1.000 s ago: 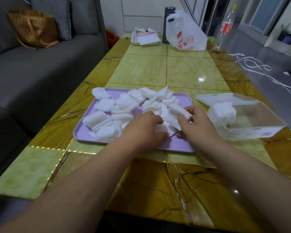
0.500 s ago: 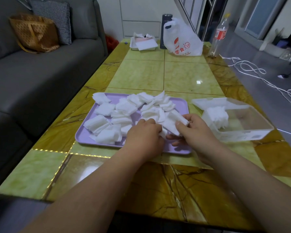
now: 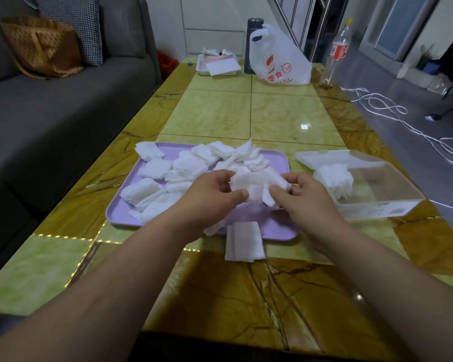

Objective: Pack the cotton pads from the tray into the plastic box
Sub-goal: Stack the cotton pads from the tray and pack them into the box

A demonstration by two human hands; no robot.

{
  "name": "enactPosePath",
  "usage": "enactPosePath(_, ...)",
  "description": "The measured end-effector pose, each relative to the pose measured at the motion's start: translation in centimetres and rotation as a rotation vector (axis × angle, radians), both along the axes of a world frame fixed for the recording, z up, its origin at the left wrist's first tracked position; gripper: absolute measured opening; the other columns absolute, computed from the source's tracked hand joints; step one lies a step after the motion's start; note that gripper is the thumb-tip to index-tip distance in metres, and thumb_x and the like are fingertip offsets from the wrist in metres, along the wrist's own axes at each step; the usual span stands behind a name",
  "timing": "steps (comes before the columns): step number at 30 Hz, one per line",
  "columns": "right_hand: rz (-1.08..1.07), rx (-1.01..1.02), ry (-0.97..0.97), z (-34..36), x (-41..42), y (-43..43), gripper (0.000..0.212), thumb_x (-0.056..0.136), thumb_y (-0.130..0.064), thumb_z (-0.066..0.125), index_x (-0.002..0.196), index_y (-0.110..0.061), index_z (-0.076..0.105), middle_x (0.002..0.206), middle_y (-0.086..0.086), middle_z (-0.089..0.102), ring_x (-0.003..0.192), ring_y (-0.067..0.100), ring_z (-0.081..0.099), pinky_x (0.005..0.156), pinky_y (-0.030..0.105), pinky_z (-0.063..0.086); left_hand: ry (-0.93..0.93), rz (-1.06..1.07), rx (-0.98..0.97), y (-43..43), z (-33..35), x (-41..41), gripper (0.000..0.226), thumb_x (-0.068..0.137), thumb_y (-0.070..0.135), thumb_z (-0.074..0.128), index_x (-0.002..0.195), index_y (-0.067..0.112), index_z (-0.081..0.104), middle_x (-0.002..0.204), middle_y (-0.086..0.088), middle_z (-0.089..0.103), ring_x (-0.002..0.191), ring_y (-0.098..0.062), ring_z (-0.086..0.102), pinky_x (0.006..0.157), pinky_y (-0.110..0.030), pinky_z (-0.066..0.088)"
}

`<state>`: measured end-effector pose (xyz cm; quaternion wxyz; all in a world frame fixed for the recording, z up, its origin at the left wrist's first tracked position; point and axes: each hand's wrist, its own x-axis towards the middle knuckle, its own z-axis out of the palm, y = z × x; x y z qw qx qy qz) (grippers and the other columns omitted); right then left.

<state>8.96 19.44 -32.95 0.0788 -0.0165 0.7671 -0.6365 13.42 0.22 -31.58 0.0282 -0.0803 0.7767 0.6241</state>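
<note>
A lilac tray lies on the table with several white cotton pads scattered over it. Above its right half, my left hand and my right hand together hold a bunch of cotton pads lifted off the tray. Two pads lie across the tray's near rim, hanging onto the table. To the right stands the clear plastic box, lid open, with a stack of pads at its left end.
The yellow-green marble-pattern table carries a white shopping bag, a dark flask, a small white tray and a plastic bottle at its far end. A grey sofa runs along the left. White cables lie on the floor at right.
Both hands have risen from the tray with a bunch of pads between them. Two pads now lie over the tray's near rim. The camera has tilted and moved closer.
</note>
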Motion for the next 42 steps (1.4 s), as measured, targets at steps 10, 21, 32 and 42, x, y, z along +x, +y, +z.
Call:
enactPosePath(10,0.019,0.013,0.029,-0.5,-0.7,0.2,0.017,0.093,-0.016,0.073,0.109,-0.018,0.068,0.09,0.006,0.08,0.09,0.034,0.076,0.083,0.054,0.061,0.019,0.045,0.002,-0.8,-0.5,-0.4,0.013,0.098,0.018,0.064,0.094,0.01,0.073,0.085,-0.013,0.069,0.075,-0.023,0.065,0.063,-0.037,0.056)
enactPosePath(21,0.263,-0.002,0.036,0.9,-0.3,0.7,0.034,0.091,0.014,0.061,0.113,-0.008,0.076,0.099,0.018,0.079,0.102,0.038,0.074,0.092,0.049,0.06,0.115,-0.061,-0.004,-0.1,-0.8,-0.4,0.013,0.091,0.013,0.076,0.1,0.007,0.069,0.083,-0.014,0.07,0.072,-0.017,0.058,0.062,-0.032,0.046)
enactPosePath(32,0.385,0.011,0.075,1.2,0.0,0.7,0.043,0.082,0.003,0.079,0.12,-0.015,0.069,0.111,0.011,0.077,0.109,0.028,0.072,0.095,0.041,0.06,0.192,0.139,-0.158,0.7,-1.5,-0.8,0.022,0.08,0.017,0.084,0.091,0.01,0.066,0.073,0.0,0.062,0.057,-0.008,0.052,0.056,-0.025,0.046)
enactPosePath(42,0.23,0.308,0.165,-0.6,0.1,-0.6,0.046,0.089,0.005,0.053,0.119,-0.028,0.063,0.113,-0.002,0.069,0.103,0.019,0.067,0.087,0.035,0.057,0.155,-0.047,-0.442,0.6,-2.1,-1.0,0.017,0.083,0.023,0.08,0.098,0.025,0.072,0.066,0.007,0.064,0.054,-0.003,0.054,0.057,-0.026,0.047)
